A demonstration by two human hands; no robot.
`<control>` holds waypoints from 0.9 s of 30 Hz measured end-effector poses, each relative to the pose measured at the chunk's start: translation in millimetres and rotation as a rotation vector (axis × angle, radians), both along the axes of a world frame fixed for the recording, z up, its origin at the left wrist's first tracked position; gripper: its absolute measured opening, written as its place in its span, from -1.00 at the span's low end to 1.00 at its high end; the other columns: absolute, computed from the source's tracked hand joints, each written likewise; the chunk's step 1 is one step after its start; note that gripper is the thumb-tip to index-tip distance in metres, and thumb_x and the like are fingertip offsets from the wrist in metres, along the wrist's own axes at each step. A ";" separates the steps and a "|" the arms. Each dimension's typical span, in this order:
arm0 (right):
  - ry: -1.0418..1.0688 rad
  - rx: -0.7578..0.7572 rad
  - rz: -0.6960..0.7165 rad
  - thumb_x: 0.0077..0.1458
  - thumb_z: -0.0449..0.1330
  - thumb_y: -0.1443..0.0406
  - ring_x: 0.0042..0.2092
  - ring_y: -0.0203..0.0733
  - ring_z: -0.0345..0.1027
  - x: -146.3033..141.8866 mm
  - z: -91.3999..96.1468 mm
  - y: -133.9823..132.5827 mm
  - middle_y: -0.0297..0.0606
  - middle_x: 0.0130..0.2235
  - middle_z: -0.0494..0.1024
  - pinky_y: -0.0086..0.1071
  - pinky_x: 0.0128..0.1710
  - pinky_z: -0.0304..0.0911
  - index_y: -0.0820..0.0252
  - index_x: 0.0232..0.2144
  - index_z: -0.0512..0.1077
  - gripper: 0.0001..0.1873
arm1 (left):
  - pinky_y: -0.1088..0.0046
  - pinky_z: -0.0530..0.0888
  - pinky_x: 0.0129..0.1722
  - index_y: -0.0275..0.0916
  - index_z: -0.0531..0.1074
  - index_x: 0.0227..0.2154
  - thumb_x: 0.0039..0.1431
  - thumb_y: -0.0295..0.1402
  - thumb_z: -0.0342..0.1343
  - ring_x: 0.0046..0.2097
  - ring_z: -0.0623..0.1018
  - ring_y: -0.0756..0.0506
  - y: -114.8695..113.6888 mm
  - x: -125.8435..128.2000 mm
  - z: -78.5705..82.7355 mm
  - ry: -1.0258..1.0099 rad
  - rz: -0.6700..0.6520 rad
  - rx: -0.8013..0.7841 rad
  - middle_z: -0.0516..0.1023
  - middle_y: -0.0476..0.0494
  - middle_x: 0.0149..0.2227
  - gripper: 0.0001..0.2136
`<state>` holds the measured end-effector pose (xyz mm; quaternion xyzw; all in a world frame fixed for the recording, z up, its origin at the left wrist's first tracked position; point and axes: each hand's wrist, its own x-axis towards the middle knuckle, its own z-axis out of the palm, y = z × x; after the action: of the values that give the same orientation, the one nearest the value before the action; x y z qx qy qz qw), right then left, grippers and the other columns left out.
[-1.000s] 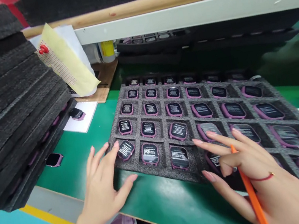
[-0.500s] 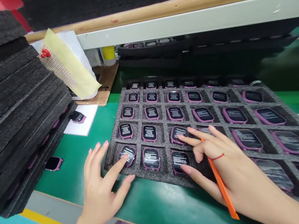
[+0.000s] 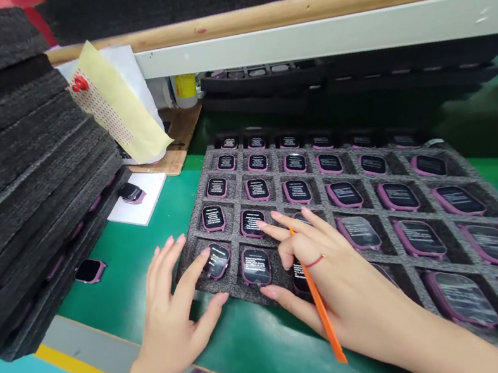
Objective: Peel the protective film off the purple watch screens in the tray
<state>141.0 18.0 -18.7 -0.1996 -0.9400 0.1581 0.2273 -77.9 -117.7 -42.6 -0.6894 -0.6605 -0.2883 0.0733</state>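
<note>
A dark grey foam tray (image 3: pixel 318 197) lies on the green bench, its square pockets filled with several pink-edged smartwatch bodies (image 3: pixel 297 191) with black screens. My left hand (image 3: pixel 174 309) rests at the tray's near left corner, fingers spread, index fingertip on the corner watch (image 3: pixel 218 259). My right hand (image 3: pixel 327 275) lies flat over the front row beside it, fingers stretched toward a watch in the second row (image 3: pixel 251 222). An orange stick (image 3: pixel 321 305) is tucked between its fingers.
A tall stack of dark foam trays (image 3: pixel 10 171) stands at the left, with a loose watch (image 3: pixel 90 270) beside it and another on a white card (image 3: pixel 131 193). A yellow sheet (image 3: pixel 117 107), wooden board and shelf rail (image 3: pixel 323 32) lie behind. More trays (image 3: pixel 307 76) sit under the shelf.
My right hand has slid left along the tray's front rows, carrying the orange stick. My left hand has stayed at the near left corner, its index finger now on the corner watch.
</note>
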 end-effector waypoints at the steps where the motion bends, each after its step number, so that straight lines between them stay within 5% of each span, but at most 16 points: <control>1: -0.010 0.005 0.009 0.38 0.11 0.15 0.36 0.24 0.11 -3.3 -0.8 1.0 0.13 0.18 0.43 0.37 0.32 0.02 0.10 -0.24 0.11 -0.75 | -0.08 0.12 0.39 -0.29 0.33 0.23 0.34 -0.30 0.17 0.39 0.17 -0.34 -0.3 -0.2 -0.5 -0.003 -0.002 0.000 0.18 -0.38 0.33 -0.55; 7: 0.016 -0.007 -0.022 0.40 0.07 0.09 0.35 0.19 0.14 0.2 2.1 1.6 0.09 0.16 0.47 0.34 0.33 0.03 0.09 -0.27 0.10 -0.72 | -0.12 0.16 0.36 -0.29 0.35 0.21 0.32 -0.34 0.19 0.38 0.19 -0.36 -2.0 -0.4 -1.8 -0.005 -0.017 0.025 0.21 -0.39 0.32 -0.57; 16: 0.038 0.068 -0.052 0.43 0.04 0.14 0.38 0.00 0.07 40.7 3.5 -14.1 -0.02 0.24 0.40 0.01 0.43 -0.15 0.10 -0.26 0.16 -0.77 | -0.26 0.15 0.33 -0.16 0.39 0.19 0.34 -0.29 0.17 0.40 0.13 -0.41 -1.0 2.7 -1.2 0.003 -0.079 -0.042 0.11 -0.34 0.37 -0.61; 27: 0.156 0.152 -0.026 0.35 0.13 0.26 0.38 -0.02 0.08 72.8 -8.7 -21.0 -0.06 0.23 0.42 -0.11 0.47 -0.19 0.07 -0.33 0.18 -0.79 | -0.22 0.19 0.33 -0.20 0.40 0.15 0.32 -0.38 0.16 0.36 0.23 -0.37 -6.6 2.0 0.7 0.044 0.009 0.052 0.26 -0.33 0.29 -0.65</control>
<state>213.8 -3.1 -27.4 -0.1812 -0.9260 0.0985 0.3163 -75.9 -124.3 -41.8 -0.6906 -0.6540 -0.2899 0.1068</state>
